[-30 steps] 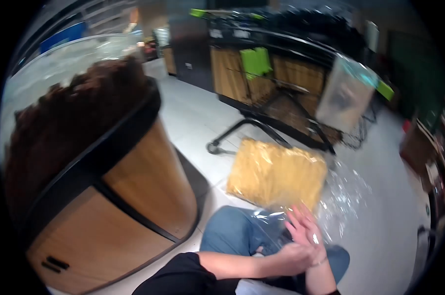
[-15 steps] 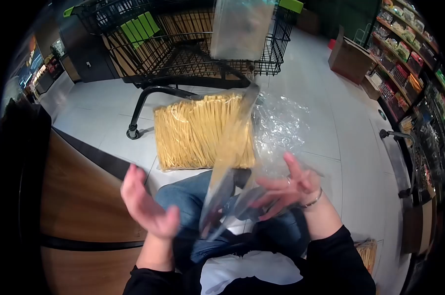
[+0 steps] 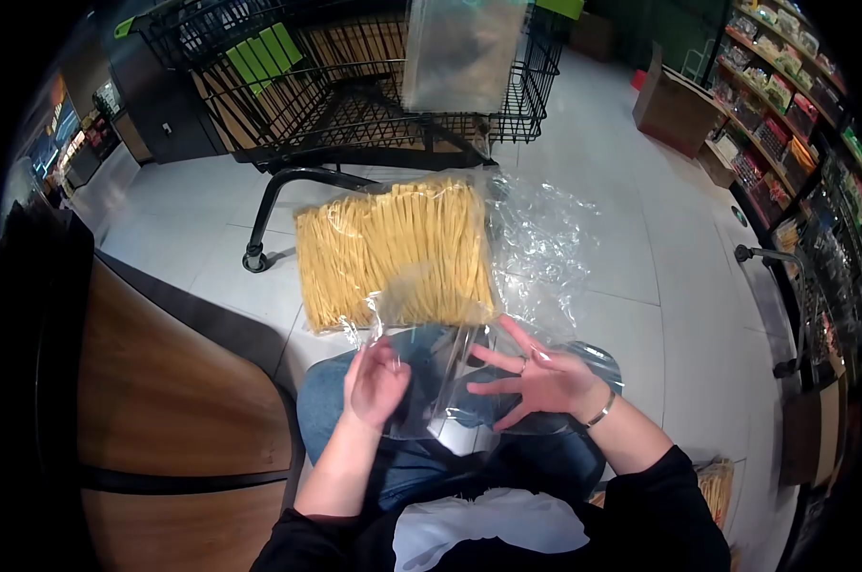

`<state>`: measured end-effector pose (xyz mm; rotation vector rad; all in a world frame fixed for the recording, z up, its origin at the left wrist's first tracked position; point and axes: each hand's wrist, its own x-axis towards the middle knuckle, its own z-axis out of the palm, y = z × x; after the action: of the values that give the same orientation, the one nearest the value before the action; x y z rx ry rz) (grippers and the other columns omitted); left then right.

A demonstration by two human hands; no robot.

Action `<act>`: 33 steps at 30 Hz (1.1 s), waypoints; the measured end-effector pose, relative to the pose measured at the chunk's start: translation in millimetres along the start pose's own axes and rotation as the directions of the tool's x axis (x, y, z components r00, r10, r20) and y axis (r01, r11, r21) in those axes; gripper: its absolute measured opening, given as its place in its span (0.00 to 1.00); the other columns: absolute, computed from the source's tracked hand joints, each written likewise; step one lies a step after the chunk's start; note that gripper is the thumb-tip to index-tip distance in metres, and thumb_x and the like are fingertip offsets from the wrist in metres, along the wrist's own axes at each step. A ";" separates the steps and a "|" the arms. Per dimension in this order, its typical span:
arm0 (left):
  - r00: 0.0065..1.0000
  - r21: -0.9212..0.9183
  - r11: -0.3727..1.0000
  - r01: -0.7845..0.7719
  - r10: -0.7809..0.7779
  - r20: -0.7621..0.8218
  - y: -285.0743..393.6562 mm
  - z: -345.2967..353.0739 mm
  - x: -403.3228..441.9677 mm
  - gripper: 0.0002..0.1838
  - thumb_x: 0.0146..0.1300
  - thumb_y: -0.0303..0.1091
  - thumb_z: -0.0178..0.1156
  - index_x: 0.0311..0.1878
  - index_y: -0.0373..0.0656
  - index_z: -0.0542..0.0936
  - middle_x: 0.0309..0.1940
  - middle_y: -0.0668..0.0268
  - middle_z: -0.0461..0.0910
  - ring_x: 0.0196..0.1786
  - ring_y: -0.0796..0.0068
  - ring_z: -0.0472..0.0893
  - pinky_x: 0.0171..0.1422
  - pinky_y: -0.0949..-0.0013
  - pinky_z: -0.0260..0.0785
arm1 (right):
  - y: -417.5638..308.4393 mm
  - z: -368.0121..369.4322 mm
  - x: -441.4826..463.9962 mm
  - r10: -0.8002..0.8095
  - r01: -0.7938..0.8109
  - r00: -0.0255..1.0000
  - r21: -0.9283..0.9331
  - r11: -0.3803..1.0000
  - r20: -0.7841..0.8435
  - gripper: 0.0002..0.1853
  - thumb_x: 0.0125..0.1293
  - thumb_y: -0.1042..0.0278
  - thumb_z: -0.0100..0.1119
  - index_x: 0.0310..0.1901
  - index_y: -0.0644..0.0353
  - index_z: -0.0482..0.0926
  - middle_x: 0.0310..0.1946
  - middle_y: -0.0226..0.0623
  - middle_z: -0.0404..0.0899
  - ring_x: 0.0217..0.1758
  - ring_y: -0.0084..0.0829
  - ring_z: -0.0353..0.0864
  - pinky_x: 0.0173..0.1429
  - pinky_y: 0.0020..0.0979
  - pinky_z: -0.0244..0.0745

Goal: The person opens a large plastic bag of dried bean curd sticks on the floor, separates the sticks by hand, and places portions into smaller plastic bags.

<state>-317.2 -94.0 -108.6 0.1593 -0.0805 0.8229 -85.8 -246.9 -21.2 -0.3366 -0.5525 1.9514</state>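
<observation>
A clear plastic bag point(image 3: 440, 367) is stretched between my hands above my lap. My right hand point(image 3: 545, 381), with a ring and a bracelet, has its fingers spread wide, and the clear film lies over or around them. On the other side, my left hand point(image 3: 378, 381) has its fingers bent at the bag's left edge, seemingly pinching the film. Just beyond lies a large clear package of yellow, stick-like strips point(image 3: 393, 253) on the floor. Crumpled clear plastic point(image 3: 540, 243) extends from its right side.
A black wire cart point(image 3: 345, 95) stands ahead, with a stack of clear bags point(image 3: 459, 57) hanging at it. A wooden cabinet point(image 3: 183, 381) is at left. A cardboard box point(image 3: 674, 105) and stocked shelves point(image 3: 793, 86) are at right.
The view has turned right since the first frame. My left hand has moved in from the left to the bag, and the bag is now spread lower, between both hands.
</observation>
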 end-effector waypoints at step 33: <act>0.925 0.627 -0.718 -0.302 -0.063 0.374 -113.4 90.6 -14.5 0.16 0.45 0.28 0.60 0.38 0.38 0.68 0.30 0.59 0.68 0.31 0.63 0.73 0.32 0.66 0.68 | 44.3 -46.1 91.4 -0.317 0.000 0.773 -0.500 0.866 -0.550 0.31 0.62 0.56 0.35 0.64 0.48 0.38 0.66 0.30 0.32 0.67 0.34 0.43 0.65 0.36 0.43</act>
<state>-244.6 -196.0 -33.8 2.5118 0.6909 0.9085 -137.7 -169.6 -82.6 -1.1630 -0.5872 1.3837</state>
